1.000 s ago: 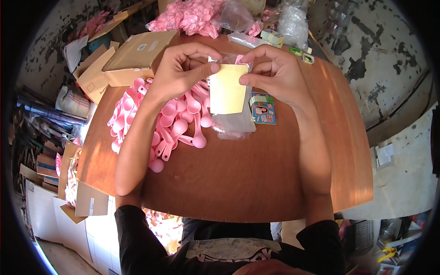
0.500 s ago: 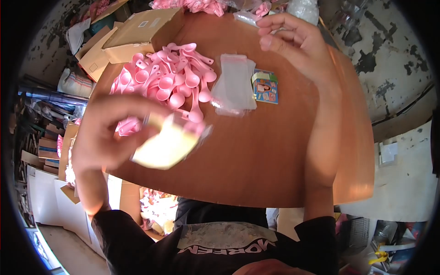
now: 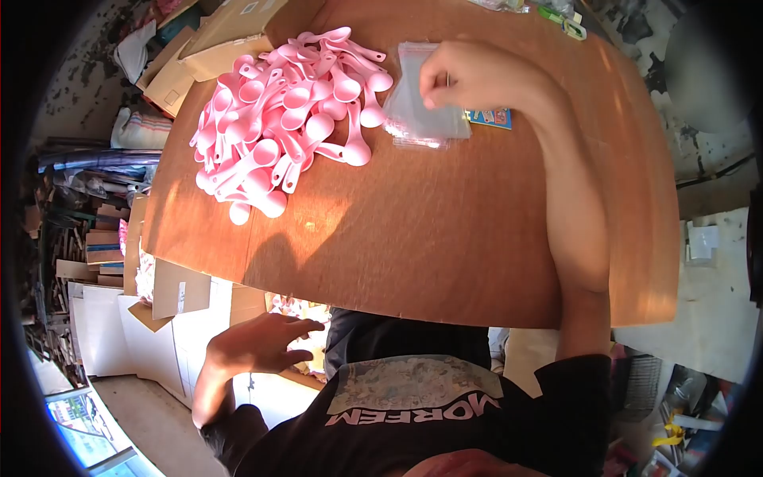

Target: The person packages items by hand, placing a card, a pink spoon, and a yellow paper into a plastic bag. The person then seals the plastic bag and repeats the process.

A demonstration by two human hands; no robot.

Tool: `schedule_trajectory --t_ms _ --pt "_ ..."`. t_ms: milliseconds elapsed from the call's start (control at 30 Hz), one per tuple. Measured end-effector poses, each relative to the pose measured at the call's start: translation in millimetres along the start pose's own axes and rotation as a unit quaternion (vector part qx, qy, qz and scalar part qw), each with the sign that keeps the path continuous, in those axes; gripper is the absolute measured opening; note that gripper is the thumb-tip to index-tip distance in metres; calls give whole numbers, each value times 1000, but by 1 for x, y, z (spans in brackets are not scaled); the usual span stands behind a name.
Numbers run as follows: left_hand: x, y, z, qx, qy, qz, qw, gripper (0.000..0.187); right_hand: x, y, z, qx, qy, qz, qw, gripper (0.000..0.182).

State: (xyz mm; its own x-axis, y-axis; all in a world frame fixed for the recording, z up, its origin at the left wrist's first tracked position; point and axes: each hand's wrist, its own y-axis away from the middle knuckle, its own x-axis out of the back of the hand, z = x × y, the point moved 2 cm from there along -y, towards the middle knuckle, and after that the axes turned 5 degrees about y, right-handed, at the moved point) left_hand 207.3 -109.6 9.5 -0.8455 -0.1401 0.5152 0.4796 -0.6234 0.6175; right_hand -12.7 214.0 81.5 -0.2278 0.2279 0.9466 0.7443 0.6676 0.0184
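Observation:
My left hand [image 3: 266, 343] is below the table's near edge, over an open box with packed contents [image 3: 302, 310]. Its fingers are spread, with nothing visible in them. On the far side of the tabletop, my right hand [image 3: 477, 75] hovers over or touches a stack of clear plastic bags [image 3: 413, 111]. Its fingers are curled together, and what they pinch, if anything, is hidden. A stack of blue printed cards [image 3: 494, 118] shows partly from under that wrist. To the left lies a heap of pink measuring spoons [image 3: 294, 119].
A cardboard box [image 3: 230, 40] stands at the table's far left corner. A green-and-white object [image 3: 563, 22] lies near the far right edge. The brown wooden table [image 3: 429, 238] curves toward my body. White boards and cartons [image 3: 107, 334] stand at the left.
My left hand has moved down past the table edge and released the bagged yellow card and pink item. My right hand has come down to the plastic bags, its fingers curling in.

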Motion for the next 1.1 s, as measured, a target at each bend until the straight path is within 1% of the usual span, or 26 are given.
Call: schedule_trajectory --t_ms 33,67,100,133,167,233,300,367,433,467,533,567,633,667,700,767,800,833,867,933,967,1000,1033,1100 --pt "12 -3 23 -79 50 -27 995 41 -17 -6 8 -17 42 -31 998 16" --pt "22 -6 36 -141 8 -11 990 40 -26 -8 7 -16 46 -32 998 16" --pt "32 -10 49 -201 -35 6 979 39 -34 -8 5 -63 74 -26 995 16" --pt "47 -17 65 -223 -50 12 973 36 -38 -8 5 -109 102 -19 989 16" --pt "58 -22 73 -221 -93 20 971 32 -39 -11 7 -109 107 -17 988 16" --pt "84 -39 78 -315 -138 114 932 28 -37 -14 14 -64 61 -49 995 14" --pt "122 -54 90 -334 -115 151 923 27 -37 -13 18 -55 61 -54 995 12" --pt "163 -68 107 -299 -147 203 921 23 -36 -8 24 -45 63 -55 995 11" --pt "199 -91 112 -333 -209 260 882 22 -36 0 29 -15 0 16 1000 9" --pt "213 -102 114 -335 -207 265 880 22 -34 0 30 -14 5 13 1000 9" --pt "232 -124 118 -268 -147 211 929 21 -34 3 32 -50 -43 -14 998 8" --pt "236 -129 121 -270 -148 211 928 21 -32 4 32 -52 -41 -13 998 8" --pt "239 -139 125 -220 -199 188 936 23 -31 4 29 -55 -39 -18 998 7" --pt "239 -143 128 -186 -191 175 948 27 -30 4 27 -57 -37 -17 998 7" --pt "238 -149 126 -189 -191 176 947 27 -29 3 26 -70 -31 -10 997 7" --pt "233 -164 116 -163 -235 175 942 36 -25 3 27 -85 -26 -4 996 8" --pt "229 -163 114 -189 -242 189 933 45 -22 4 26 -55 -55 32 996 9" --pt "228 -172 107 -191 -238 188 934 45 -20 5 26 -25 -85 66 994 10" --pt "227 -188 97 -201 -215 198 935 45 -20 5 28 -25 -83 62 994 10" --pt "224 -193 99 -211 -188 210 936 45 -20 3 32 -65 -129 74 987 10" --pt "222 -200 105 -171 -214 189 943 45 -19 2 32 -64 -127 73 987 10" --pt "221 -201 109 -131 -240 167 947 46 -20 2 30 -61 -94 68 991 10" --pt "221 -205 106 -130 -240 167 947 46 -21 2 29 -57 -62 64 994 10" --pt "221 -212 103 -159 -272 217 924 48 -15 4 28 -74 -70 65 993 10"
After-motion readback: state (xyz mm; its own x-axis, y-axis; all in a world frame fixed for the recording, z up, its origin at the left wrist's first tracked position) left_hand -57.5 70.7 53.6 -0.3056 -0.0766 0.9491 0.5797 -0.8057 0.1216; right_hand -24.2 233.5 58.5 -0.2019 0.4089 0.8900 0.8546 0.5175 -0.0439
